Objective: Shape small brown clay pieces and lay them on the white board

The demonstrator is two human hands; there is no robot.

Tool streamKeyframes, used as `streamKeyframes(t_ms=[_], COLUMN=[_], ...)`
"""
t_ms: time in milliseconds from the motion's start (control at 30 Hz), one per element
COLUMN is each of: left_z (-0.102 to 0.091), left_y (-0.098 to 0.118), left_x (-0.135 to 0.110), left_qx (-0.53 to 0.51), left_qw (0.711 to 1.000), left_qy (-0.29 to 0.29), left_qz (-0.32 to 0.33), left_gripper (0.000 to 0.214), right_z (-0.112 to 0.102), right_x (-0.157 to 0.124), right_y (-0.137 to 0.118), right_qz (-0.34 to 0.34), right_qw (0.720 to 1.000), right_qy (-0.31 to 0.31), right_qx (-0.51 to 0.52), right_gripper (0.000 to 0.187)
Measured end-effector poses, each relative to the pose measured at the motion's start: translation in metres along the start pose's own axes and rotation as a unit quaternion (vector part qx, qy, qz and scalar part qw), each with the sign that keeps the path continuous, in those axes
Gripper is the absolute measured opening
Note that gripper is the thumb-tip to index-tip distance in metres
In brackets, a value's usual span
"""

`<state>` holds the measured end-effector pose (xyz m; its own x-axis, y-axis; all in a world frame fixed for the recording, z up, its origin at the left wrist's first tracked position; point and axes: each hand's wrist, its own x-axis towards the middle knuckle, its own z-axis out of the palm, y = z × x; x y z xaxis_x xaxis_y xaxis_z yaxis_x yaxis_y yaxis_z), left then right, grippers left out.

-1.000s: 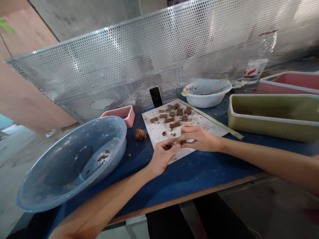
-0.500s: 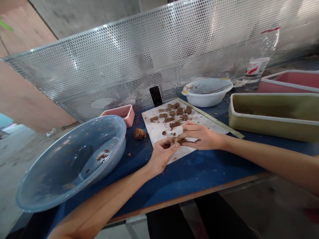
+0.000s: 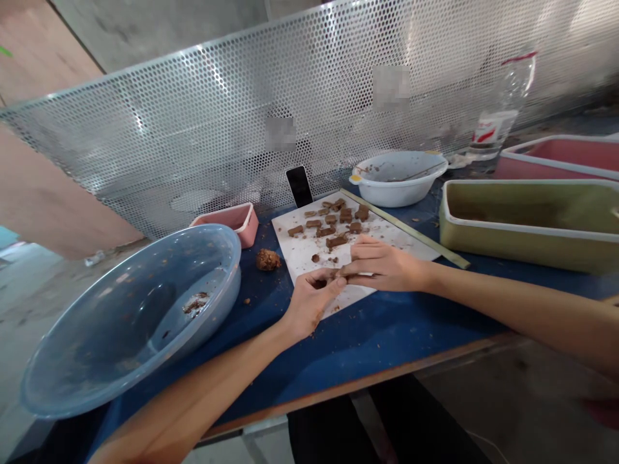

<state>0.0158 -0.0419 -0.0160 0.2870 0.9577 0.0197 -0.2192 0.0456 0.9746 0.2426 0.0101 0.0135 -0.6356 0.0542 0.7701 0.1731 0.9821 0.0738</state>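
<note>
Over the front of a white paper sheet (image 3: 304, 254), my left hand (image 3: 309, 299) and my right hand (image 3: 384, 264) meet at the fingertips. Both are closed on a small piece of brown clay (image 3: 334, 276), mostly hidden by the fingers. Dark smears mark the fingers of both hands. Just beyond them lie several small shaped clay pieces (image 3: 337, 241), some like short bars with widened ends. Crumbs are scattered about the sheet. A rough brown clay lump (image 3: 267, 260) sits left of the paper on the blue table (image 3: 377, 341).
A large blue basin (image 3: 217, 316) with brown scraps stands at left, a small pink container (image 3: 249, 227) behind it. A phone (image 3: 300, 185) leans against the perforated metal screen (image 3: 203, 129). A flat strip (image 3: 411, 232), white basin (image 3: 399, 191), green trough (image 3: 522, 245) and bottle (image 3: 494, 129) are at right.
The fingers of my right hand have drawn closer together over the clay, so less of it shows. The whole view has shifted slightly; the pieces on the paper lie as before.
</note>
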Motion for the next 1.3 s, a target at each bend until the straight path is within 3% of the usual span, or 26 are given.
streamKeyframes(t_ms=[200,300,433,633,900,1300], left_z=[0.0019,0.0018,0.0025,0.0029,0.0036,0.0045], left_y=[0.002,0.0014,0.0017,0.0024,0.0028,0.0058], left_x=[-0.0004,0.0,0.0004,0.0015,0.0009,0.0003], left_qx=[0.002,0.016,0.024,0.008,0.002,-0.003], left_qw=[1.0,0.999,0.998,0.999,0.999,1.0], left_qy=[-0.008,-0.029,-0.038,-0.011,0.0,0.014], left_qz=[0.016,0.036,0.044,0.043,0.033,0.012], left_gripper=[0.06,0.065,0.064,0.063,0.063,0.053], right_z=[-0.0027,-0.0006,0.0015,0.0009,-0.003,0.0005], right_x=[0.0001,-0.0007,-0.0007,0.0002,0.003,-0.0035], right_y=[-0.0006,-0.0004,-0.0008,-0.0007,0.001,0.0002], right_qz=[0.041,0.048,0.045,0.054,0.047,0.063], right_qw=[0.999,0.999,0.999,0.998,0.994,0.997], right_qy=[-0.01,0.006,0.018,0.006,-0.064,-0.031], right_qx=[0.008,0.003,-0.007,-0.035,-0.078,-0.046], right_gripper=[0.024,0.018,0.012,0.018,0.027,0.026])
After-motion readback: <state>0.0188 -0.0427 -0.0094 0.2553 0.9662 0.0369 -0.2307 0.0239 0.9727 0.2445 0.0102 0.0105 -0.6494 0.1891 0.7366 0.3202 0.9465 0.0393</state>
